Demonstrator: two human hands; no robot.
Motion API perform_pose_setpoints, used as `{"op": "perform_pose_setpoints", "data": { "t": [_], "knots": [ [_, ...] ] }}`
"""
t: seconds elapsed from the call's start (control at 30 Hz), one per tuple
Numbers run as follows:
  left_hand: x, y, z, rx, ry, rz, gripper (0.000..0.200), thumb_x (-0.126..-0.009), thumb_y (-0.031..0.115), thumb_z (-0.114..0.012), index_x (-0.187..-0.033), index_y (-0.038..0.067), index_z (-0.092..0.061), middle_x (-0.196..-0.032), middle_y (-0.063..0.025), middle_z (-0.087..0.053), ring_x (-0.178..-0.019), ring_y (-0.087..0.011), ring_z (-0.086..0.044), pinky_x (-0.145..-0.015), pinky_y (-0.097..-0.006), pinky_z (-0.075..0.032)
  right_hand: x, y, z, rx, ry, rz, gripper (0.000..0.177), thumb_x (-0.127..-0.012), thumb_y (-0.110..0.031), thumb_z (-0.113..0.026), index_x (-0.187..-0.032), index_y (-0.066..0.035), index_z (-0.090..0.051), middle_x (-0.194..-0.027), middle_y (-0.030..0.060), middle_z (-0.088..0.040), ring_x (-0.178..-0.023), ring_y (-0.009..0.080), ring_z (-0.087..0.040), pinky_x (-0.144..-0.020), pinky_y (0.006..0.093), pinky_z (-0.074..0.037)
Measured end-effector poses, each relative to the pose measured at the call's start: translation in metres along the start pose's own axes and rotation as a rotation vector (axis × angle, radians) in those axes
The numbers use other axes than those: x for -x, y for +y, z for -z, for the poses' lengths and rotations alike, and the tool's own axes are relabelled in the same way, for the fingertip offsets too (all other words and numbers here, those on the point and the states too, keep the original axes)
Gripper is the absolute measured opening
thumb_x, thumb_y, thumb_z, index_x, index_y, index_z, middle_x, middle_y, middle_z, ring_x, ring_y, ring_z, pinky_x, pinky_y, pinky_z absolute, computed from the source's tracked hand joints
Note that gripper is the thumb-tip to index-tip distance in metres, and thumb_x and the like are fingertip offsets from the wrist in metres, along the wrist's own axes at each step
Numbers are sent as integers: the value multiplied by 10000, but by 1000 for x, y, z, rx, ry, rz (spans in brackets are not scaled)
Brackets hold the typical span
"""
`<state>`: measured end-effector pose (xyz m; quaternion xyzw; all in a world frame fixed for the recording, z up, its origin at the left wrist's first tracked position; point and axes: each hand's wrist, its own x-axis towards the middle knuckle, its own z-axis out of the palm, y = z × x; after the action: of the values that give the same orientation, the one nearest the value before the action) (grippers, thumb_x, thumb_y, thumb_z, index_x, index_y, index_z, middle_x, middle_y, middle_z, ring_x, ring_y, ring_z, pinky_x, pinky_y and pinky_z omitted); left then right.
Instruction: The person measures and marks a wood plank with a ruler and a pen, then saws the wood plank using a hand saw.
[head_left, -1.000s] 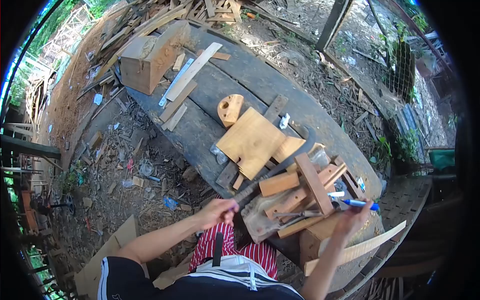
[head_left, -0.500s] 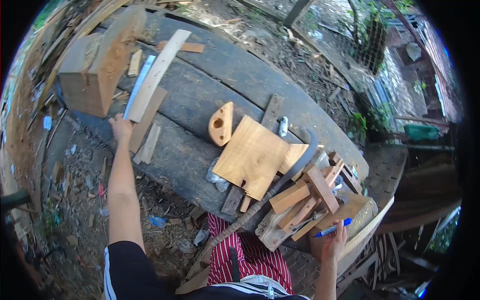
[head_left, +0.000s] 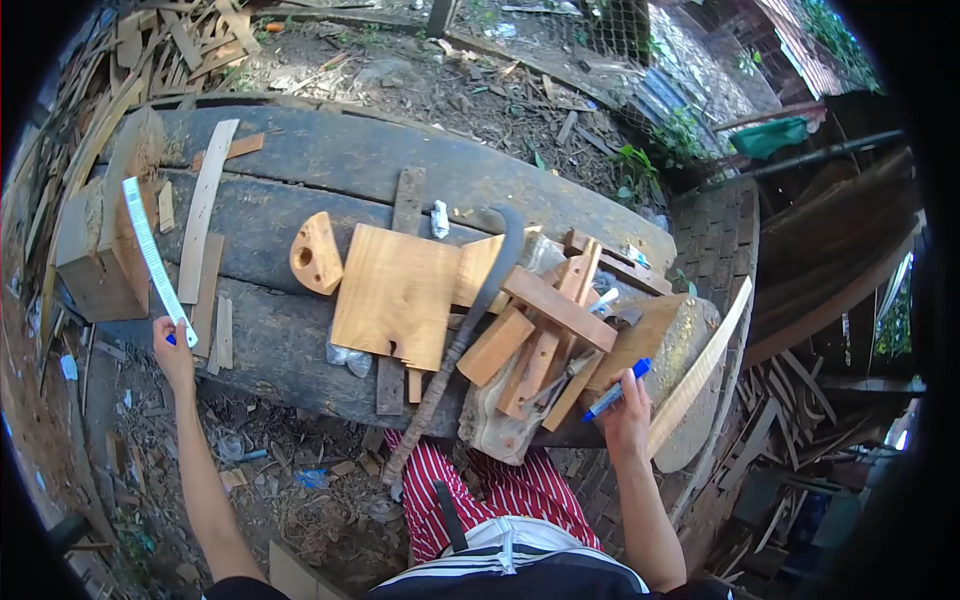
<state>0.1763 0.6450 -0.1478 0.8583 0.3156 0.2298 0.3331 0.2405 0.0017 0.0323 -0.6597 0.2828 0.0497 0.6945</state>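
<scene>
At the left, my left hand is closed around the lower end of a long white ruler. A small blue item, perhaps a cap, shows at its fingers. The ruler stands up in front of a large wooden block, beside a pale thin wood strip. On the right, my right hand grips a blue marker, held tilted near a wooden plane and a log end. Between the hands lies a square wooden board next to a half-round wood piece with holes.
A sickle with a long wooden handle lies across the dark plank bench. A small white crumpled item sits behind the board. Scrap wood is heaped at the back left, and a green cloth hangs at the right.
My left hand has lifted the ruler from beside the wood strip and brought it toward me. My right hand has turned the marker more upright. The view has shifted right.
</scene>
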Motion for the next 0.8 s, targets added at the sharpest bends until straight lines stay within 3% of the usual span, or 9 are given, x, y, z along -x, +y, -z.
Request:
{"op": "perform_pose_setpoints", "data": {
  "t": [0.13, 0.23, 0.3, 0.37, 0.47, 0.53, 0.57, 0.77, 0.8],
  "knots": [
    [111, 195, -34, 250, -343, 109, 126, -918, 115, -632, -1003, 25, -612, -750, 31, -527, -689, -56, -464, -601, -223, -377, -23, 5, 43, -162, -160, -49, 204, -1008, -256, -511, -964, -57, -529, -868, 65, -582, -772, 186, -616, -727, 362, -545],
    [216, 314, -81, 345, -666, 96, 137, -876, 107, -665, -969, 10, -642, -788, 9, -609, -716, -56, -524, -640, -226, -428, -43, -1, 89, -103, -300, 55, 139, -990, -214, -552, -981, -79, -517, -758, -4, -499, -614, 89, -505, -549, 246, -422],
    [295, 373, -122, 461, -810, 95, 158, -883, 128, -666, -973, 0, -639, -811, -7, -626, -748, -61, -554, -673, -231, -457, -58, -5, 141, 258, -46, 300, 173, -956, -219, -615, -917, -53, -583, -684, -58, -485, -634, 48, -441, -571, 246, -363],
    [362, 441, -144, 518, -976, 163, 164, -904, 140, -651, -987, 1, -629, -824, -10, -622, -773, -64, -559, -691, -238, -465, -63, -23, 203, 320, 200, 336, 182, -949, -219, -619, -938, -38, -639, -721, -66, -508, -662, 36, -433, -570, 237, -342],
    [446, 473, -185, 538, -1067, 86, 189, -928, 169, -630, -1031, 13, -603, -837, -28, -624, -781, -79, -570, -708, -253, -471, -104, -24, 304, 367, 373, 422, 223, -937, -231, -630, -987, -16, -659, -741, -6, -573, -648, 103, -488, -587, 285, -393],
    [487, 466, -206, 403, -990, -66, 190, -934, 186, -620, -1030, 25, -589, -842, -57, -632, -782, -114, -591, -733, -271, -472, -142, -13, 357, 805, 454, 481, 286, -919, -243, -642, -1042, 15, -647, -794, 101, -645, -667, 225, -581, -651, 360, -461],
    [496, 469, -207, 387, -986, -56, 190, -934, 186, -620, -1030, 25, -589, -842, -57, -632, -782, -114, -591, -733, -271, -472, -158, -11, 368, 792, 396, 368, 360, -892, -281, -665, -1057, 38, -633, -848, 180, -670, -747, 339, -644, -742, 416, -492],
    [499, 495, -200, 393, -1096, 419, 167, -942, 165, -613, -1036, 41, -553, -811, -17, -617, -766, -80, -570, -722, -239, -457, -171, -35, 342, 757, 154, 154, 659, -801, -396, -738, -1286, -7, -520, -1010, 190, -673, -923, 340, -647, -839, 404, -485],
    [502, 498, -202, 415, -1073, 333, 158, -929, 151, -634, -1022, 44, -565, -829, -5, -610, -767, -59, -547, -699, -220, -443, -172, -34, 342, 706, 193, 250, 690, -794, -388, -747, -1312, -11, -491, -1020, 191, -673, -928, 343, -648, -844, 407, -483]
  ]
}}
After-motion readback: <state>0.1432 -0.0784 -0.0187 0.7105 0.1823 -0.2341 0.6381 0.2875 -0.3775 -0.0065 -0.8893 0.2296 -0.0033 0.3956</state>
